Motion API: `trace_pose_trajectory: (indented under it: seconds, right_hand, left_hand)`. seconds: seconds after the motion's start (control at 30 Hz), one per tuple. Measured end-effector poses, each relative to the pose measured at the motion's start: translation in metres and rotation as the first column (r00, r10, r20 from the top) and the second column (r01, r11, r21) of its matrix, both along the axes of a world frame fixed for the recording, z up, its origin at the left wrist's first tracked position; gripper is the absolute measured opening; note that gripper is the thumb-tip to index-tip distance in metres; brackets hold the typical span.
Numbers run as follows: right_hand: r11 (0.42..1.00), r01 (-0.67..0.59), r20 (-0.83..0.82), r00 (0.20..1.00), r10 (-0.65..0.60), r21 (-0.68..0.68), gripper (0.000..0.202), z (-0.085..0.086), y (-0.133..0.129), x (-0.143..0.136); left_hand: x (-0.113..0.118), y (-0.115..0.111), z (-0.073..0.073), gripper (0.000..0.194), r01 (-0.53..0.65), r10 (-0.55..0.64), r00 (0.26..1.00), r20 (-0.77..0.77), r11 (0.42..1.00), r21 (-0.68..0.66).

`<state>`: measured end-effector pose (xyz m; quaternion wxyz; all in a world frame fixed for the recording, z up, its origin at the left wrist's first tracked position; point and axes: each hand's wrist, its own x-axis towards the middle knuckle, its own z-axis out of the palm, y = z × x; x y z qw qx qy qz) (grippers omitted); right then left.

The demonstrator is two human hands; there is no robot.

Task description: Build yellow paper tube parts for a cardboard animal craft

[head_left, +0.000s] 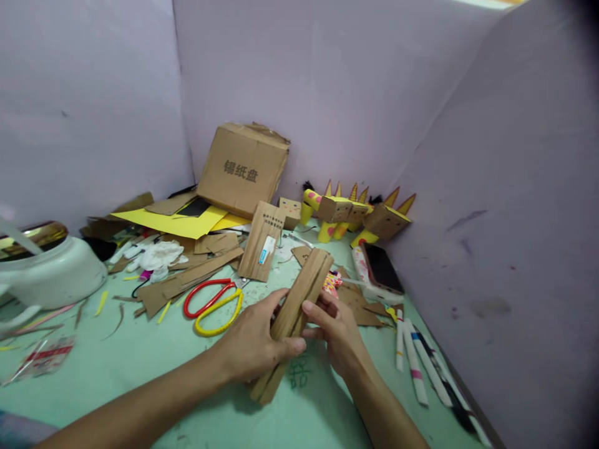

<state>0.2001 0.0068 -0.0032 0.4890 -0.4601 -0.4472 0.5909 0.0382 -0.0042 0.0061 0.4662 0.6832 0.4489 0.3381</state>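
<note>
A long, narrow folded cardboard piece (pixel 297 298) slants above the green tabletop (pixel 206 405), creased along its length. My left hand (pixel 255 340) grips its lower left side, thumb laid across the top. On the opposite side, my right hand (pixel 334 324) holds its edge between thumb and fingers; some of those fingers are hidden behind the piece. Left of my hands lie scissors (pixel 218 312) with one red and one yellow handle. Beyond them a flat cardboard piece (pixel 262 243) with a blue-and-white label leans upright.
A cardboard box (pixel 243 168) leans at the back wall beside yellow paper (pixel 173 221) and cardboard scraps. Yellow giraffe-like paper figures (pixel 327 212) stand back right. A phone (pixel 382 268) and several marker pens (pixel 416 368) lie right. A white pot (pixel 60 274) stands left.
</note>
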Motion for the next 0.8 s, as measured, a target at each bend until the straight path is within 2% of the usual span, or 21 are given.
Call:
trace_pose_trajectory:
  seconds: [0.13,0.23,0.3,0.37,0.43,0.57,0.63,0.7,0.8]
  right_hand:
    - [1.000,0.004,0.009,1.000,-0.004,0.015,0.034,-0.004,0.001,-0.001]
    - [1.000,-0.001,0.027,1.000,0.001,0.010,0.033,-0.006,0.002,0.000]
    - [0.999,-0.034,0.023,0.999,0.034,0.003,0.033,-0.005,0.001,-0.001]
    - [0.995,-0.095,0.010,0.995,0.095,-0.017,0.033,-0.004,0.000,-0.002]
    - [0.988,-0.149,0.003,0.989,0.149,-0.032,0.033,-0.003,-0.001,-0.003]
    - [0.977,-0.211,0.048,0.976,0.212,-0.026,0.036,-0.004,-0.003,-0.006]
    - [0.975,-0.221,0.079,0.972,0.221,-0.010,0.037,-0.003,-0.004,-0.009]
    - [0.977,-0.215,0.098,0.972,0.215,-0.005,0.035,-0.001,-0.005,-0.012]
    - [0.986,-0.163,0.104,0.981,0.164,-0.017,0.027,0.004,-0.006,-0.018]
  left_hand:
    - [0.001,-0.001,0.003,0.050,0.010,-0.009,0.995,0.098,1.000,-0.013]
    - [-0.003,0.005,0.005,0.051,0.067,-0.016,0.966,0.258,0.979,-0.192]
    - [-0.008,0.013,0.006,0.058,0.036,0.108,0.924,0.366,0.931,-0.363]
    - [-0.013,0.020,0.005,0.063,-0.050,0.250,0.882,0.399,0.893,-0.447]
    - [-0.015,0.024,0.004,0.061,-0.093,0.258,0.896,0.361,0.905,-0.416]
    - [-0.013,0.022,0.005,0.048,0.004,0.046,0.973,0.226,0.976,-0.220]
    - [-0.011,0.020,0.008,0.042,0.018,-0.003,0.988,0.153,0.995,-0.101]
    - [-0.010,0.019,0.011,0.037,0.006,-0.002,0.997,0.083,0.999,-0.045]
    - [-0.008,0.018,0.014,0.032,-0.037,0.039,0.998,0.048,0.998,-0.057]
